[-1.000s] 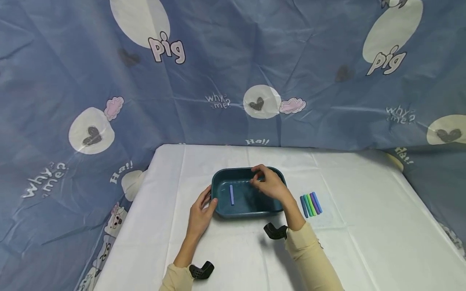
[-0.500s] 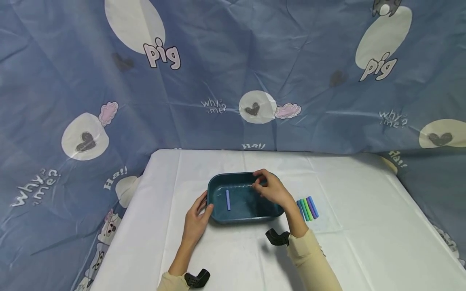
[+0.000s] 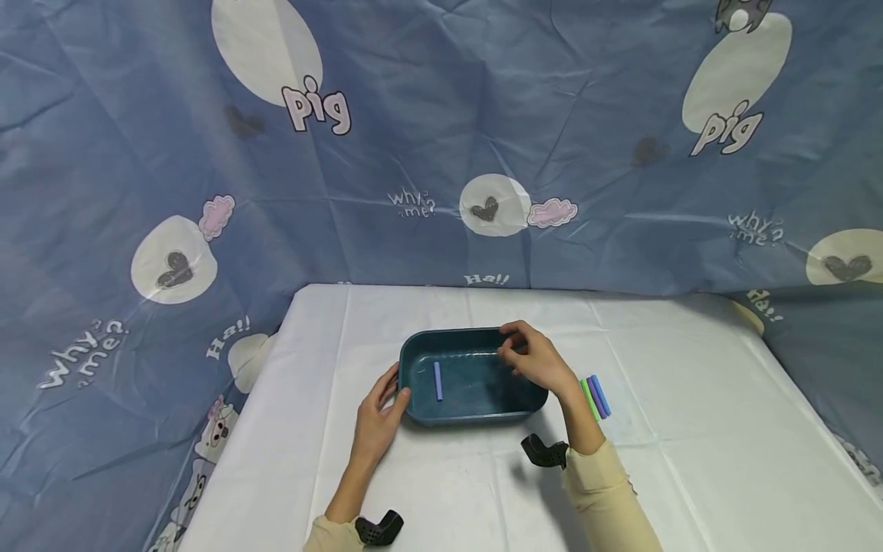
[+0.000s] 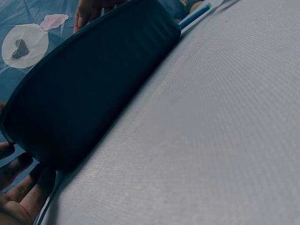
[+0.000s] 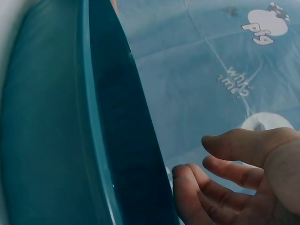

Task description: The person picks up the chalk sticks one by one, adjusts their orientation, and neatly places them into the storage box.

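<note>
A dark teal rectangular tray (image 3: 476, 419) stands on the white-covered table. Inside it, left of its middle, lies one short blue-violet stick (image 3: 438, 381). My left hand (image 3: 375, 422) rests against the tray's left end, its fingers touching the outer wall (image 4: 93, 89) in the left wrist view. Over the tray's right end hovers my right hand (image 3: 538, 360), fingers loosely bent. The right wrist view shows a gap between its thumb (image 5: 234, 145) and fingers, with nothing held. Several coloured sticks (image 3: 596, 397) lie right of the tray, partly hidden behind my right wrist.
A white cloth (image 3: 697, 429) covers the table. Behind and at the sides hangs a blue printed curtain (image 3: 386, 245). A black wrist-worn camera mount sits on each wrist, the left one (image 3: 379, 529) and the right one (image 3: 545, 452).
My right hand has shifted a little right over the tray, and its wrist now covers some of the coloured sticks. My left hand and the stick inside the tray keep their places.
</note>
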Available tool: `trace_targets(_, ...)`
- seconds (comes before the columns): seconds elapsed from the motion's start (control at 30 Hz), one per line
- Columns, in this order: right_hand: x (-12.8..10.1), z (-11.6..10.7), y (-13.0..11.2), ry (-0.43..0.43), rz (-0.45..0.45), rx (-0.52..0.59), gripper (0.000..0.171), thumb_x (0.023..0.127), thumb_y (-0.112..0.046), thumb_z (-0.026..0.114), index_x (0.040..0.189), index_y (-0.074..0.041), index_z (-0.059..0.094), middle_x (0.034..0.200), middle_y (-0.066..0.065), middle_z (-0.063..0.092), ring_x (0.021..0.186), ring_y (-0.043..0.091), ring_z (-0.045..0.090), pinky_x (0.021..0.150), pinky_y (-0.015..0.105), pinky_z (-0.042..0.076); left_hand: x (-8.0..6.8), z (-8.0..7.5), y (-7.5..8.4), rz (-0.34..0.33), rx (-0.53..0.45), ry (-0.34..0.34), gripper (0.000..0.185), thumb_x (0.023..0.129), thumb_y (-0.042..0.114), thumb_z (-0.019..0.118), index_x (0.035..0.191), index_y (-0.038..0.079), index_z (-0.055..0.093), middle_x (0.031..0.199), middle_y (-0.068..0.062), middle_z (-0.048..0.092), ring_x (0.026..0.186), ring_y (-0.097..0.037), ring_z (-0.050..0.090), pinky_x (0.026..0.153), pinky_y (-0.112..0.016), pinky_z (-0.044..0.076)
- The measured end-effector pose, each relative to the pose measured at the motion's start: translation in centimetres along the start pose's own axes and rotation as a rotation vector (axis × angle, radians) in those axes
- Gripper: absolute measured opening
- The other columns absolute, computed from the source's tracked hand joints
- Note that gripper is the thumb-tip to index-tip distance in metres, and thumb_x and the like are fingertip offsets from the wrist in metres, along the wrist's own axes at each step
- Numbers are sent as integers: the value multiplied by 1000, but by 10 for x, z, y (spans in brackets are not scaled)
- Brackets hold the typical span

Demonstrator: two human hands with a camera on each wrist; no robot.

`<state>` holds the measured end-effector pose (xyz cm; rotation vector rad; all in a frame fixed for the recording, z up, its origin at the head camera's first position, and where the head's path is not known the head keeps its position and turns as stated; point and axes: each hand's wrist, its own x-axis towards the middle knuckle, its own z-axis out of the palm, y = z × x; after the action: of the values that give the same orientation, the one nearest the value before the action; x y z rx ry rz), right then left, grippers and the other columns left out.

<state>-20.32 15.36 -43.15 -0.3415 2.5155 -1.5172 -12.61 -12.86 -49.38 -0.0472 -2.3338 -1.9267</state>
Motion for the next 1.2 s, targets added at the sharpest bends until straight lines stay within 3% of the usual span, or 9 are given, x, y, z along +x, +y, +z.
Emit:
trace_targets(0.27,-3,-9,4,12,21,-8,36,94,-13,54,129,-4,47,104,17,62,90,37,65,62,31,57,-1,-2,-3,22,7,11,52,92,15,61,140,4,44,140,-17,49,125,-33,53,92,-31,54)
trace_targets(0.47,-4,-17,5,17,24,-11,38,95,-13,54,131,-6,46,107,19,62,86,33,65,64,33,58,5,-1,-30,18,-9,29,52,92,23,62,140,14,45,141,-11,50,125,-27,53,88,-18,52)
trace_targets(0.63,-6,-22,9,28,41,-7,40,95,-16,56,133,-8,45,110,20,60,86,30,65,65,34,59,6,-1,-36,29,-2,47,50,92,27,63,139,19,47,140,-8,52,124,-23,55,86,-14,52)
trace_targets(0.9,-12,-33,18,57,47,2,40,94,-13,58,131,-5,45,108,22,59,89,39,63,64,38,59,5,0,-24,26,-2,18,52,92,21,62,140,11,45,140,-14,50,125,-30,54,90,-26,54)
trace_targets(1.07,-14,-39,24,69,45,1,41,93,-13,60,130,-4,46,108,23,58,87,37,64,68,43,60,1,-1,-4,25,-7,-9,52,93,17,61,140,4,43,140,-19,49,125,-34,52,91,-28,54)
trace_targets(1.2,-15,-42,28,70,52,7,42,93,-12,59,130,-3,45,109,24,58,86,32,65,69,43,60,0,-1,-1,2,-1,-12,52,93,18,60,141,5,43,141,-18,49,127,-32,51,93,-29,53)
